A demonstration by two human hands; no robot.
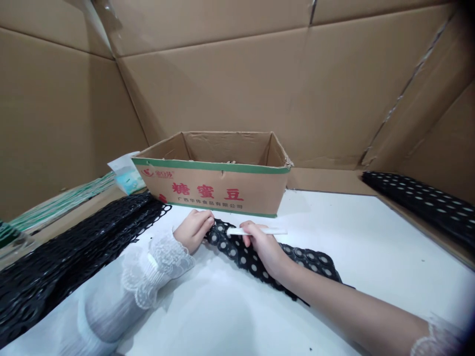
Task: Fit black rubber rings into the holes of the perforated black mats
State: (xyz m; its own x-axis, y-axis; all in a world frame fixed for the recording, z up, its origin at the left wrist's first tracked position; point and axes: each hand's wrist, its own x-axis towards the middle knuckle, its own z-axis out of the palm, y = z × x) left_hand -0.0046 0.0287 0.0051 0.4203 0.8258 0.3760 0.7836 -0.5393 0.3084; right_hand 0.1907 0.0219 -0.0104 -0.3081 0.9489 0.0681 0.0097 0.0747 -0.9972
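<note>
A black sheet with rows of pale round spots (233, 252) lies slantwise on the white table. My left hand (193, 230) grips its upper left end, fingers curled together at the edge. In my right hand (262, 247) is a thin white stick (276, 231), held like a pen and lying nearly level. The stick's left tip touches or hovers just over the sheet near my left hand; I cannot tell which. My right hand and forearm cover the middle of the sheet.
Behind my hands stands an open cardboard box (211, 190) with red lettering. Black perforated sheets (74, 247) are piled at the left, near green and white strips (70, 200) and a tissue pack (129, 180). Another spotted black stack (423, 195) sits at the right. Cardboard walls (222, 84) enclose the table.
</note>
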